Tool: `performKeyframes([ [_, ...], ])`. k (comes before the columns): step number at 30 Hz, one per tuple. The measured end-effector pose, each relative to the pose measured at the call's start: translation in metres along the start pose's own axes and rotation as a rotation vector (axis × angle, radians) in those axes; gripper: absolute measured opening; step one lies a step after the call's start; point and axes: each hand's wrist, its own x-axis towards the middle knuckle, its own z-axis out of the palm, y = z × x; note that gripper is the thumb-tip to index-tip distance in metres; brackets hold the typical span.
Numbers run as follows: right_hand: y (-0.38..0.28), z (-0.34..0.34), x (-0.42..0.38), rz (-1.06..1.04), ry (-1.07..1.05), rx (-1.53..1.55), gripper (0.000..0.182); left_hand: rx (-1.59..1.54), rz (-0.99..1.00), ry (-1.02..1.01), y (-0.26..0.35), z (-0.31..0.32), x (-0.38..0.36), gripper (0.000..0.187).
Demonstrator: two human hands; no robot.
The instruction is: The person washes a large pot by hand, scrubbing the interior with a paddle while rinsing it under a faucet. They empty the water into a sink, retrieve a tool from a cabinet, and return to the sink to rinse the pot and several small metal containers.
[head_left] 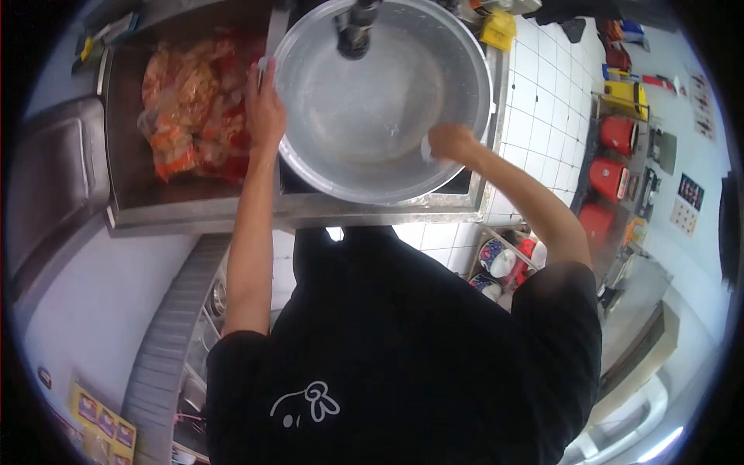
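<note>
A large round aluminium pot (372,177) sits in front of me, with a dark faucet (355,35) hanging over its far part. My left hand (266,112) is at the pot's left side, its fingers around the handle at the rim. Inside the pot, at the lower right wall, is my right hand (453,143). It is closed on a small whitish thing (426,148), mostly covered by the fingers and slightly blurred; I cannot make out its kind.
Left of the pot, a steel sink (124,167) holds several clear plastic bags (182,101) of reddish-orange food. A yellow container (498,29) stands beyond the pot's right rim. Red containers (608,180) line the right side, above a white tiled floor (535,116). Patterned tubs (496,258) sit low at right.
</note>
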Motion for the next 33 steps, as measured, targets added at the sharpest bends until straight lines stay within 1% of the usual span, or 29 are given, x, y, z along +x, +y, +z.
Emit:
performKeyframes([
  [2,0.016,-0.022,0.002,0.035,0.223,-0.024,0.034,-0.057,0.056,0.048,-0.008,0.004,-0.002,0.053],
  [3,0.028,-0.027,0.008,0.038,0.325,-0.022,0.037,-0.051,0.025,0.027,-0.013,0.004,-0.008,0.053],
  [4,0.041,-0.024,0.019,0.029,0.424,0.003,0.041,-0.044,0.039,0.041,-0.016,0.007,-0.008,0.052],
  [5,0.039,-0.015,0.019,0.027,0.416,-0.001,0.041,-0.041,0.062,0.068,-0.014,0.008,-0.003,0.051],
  [6,0.035,-0.001,0.019,0.034,0.189,-0.067,0.040,-0.045,0.058,0.071,-0.007,0.005,0.000,0.051],
  [7,0.029,0.018,0.018,0.042,-0.041,-0.131,0.039,-0.082,0.001,0.064,0.005,0.000,-0.001,0.049],
  [8,0.014,0.045,0.015,-0.011,-0.008,0.002,0.032,-0.116,-0.060,0.049,0.012,-0.004,-0.006,0.048],
  [9,-0.007,0.071,0.019,-0.062,0.030,0.138,0.027,-0.118,-0.063,0.043,0.014,-0.005,-0.008,0.048],
  [10,-0.038,0.080,0.036,-0.152,-0.135,0.202,0.025,-0.148,-0.067,0.052,0.015,-0.006,-0.006,0.048],
  [12,-0.107,0.086,0.058,-0.268,0.034,0.600,0.029,-0.168,-0.067,0.064,0.016,-0.006,-0.004,0.047],
  [13,-0.122,0.081,0.067,-0.281,0.035,0.597,0.029,-0.164,-0.084,0.067,0.017,-0.006,-0.004,0.047],
  [15,-0.144,0.078,0.072,-0.233,0.216,0.858,0.028,-0.154,-0.088,0.048,0.016,-0.008,-0.006,0.046],
  [16,-0.124,0.070,0.066,-0.233,0.217,0.871,0.028,-0.172,-0.091,0.051,0.016,-0.008,-0.005,0.046],
  [17,-0.083,0.061,0.050,-0.243,0.048,0.711,0.030,-0.195,-0.095,0.048,0.018,-0.007,-0.006,0.046],
  [18,-0.061,0.060,0.041,-0.253,-0.121,0.549,0.032,-0.196,-0.089,0.031,0.018,-0.006,-0.007,0.046],
  [19,-0.069,0.065,0.044,-0.249,-0.127,0.565,0.032,-0.190,-0.053,0.051,0.018,-0.005,-0.007,0.046],
  [21,-0.087,0.059,0.056,-0.489,-0.084,0.373,0.032,-0.186,-0.010,0.088,0.014,0.000,0.001,0.046],
  [22,-0.091,0.058,0.055,-0.489,-0.089,0.381,0.032,-0.158,0.010,0.090,0.011,0.000,0.001,0.046],
  [24,-0.098,0.056,0.049,-0.301,-0.137,0.549,0.034,-0.126,0.026,0.081,0.010,-0.001,-0.006,0.046],
  [25,-0.079,0.067,0.048,-0.298,-0.134,0.561,0.034,-0.134,0.004,0.072,0.013,-0.001,-0.005,0.046],
  [26,-0.041,0.086,0.046,-0.218,-0.048,0.479,0.036,-0.145,-0.018,0.061,0.016,-0.002,-0.005,0.046],
  [28,-0.039,0.069,0.045,-0.140,0.055,0.388,0.039,-0.160,0.002,0.067,0.017,-0.002,-0.001,0.046],
  [30,-0.088,0.039,0.051,-0.249,-0.391,0.716,0.041,-0.168,0.021,0.056,0.011,0.002,-0.007,0.046],
  [31,-0.103,0.044,0.058,-0.262,-0.306,0.744,0.041,-0.143,-0.019,0.043,0.002,0.005,-0.011,0.047],
  [32,-0.102,0.049,0.061,-0.269,-0.188,0.766,0.041,-0.116,-0.050,0.044,-0.009,0.011,-0.007,0.048],
  [33,-0.087,0.053,0.058,-0.291,-0.132,0.786,0.041,-0.099,-0.031,0.053,-0.011,0.011,0.001,0.048],
])
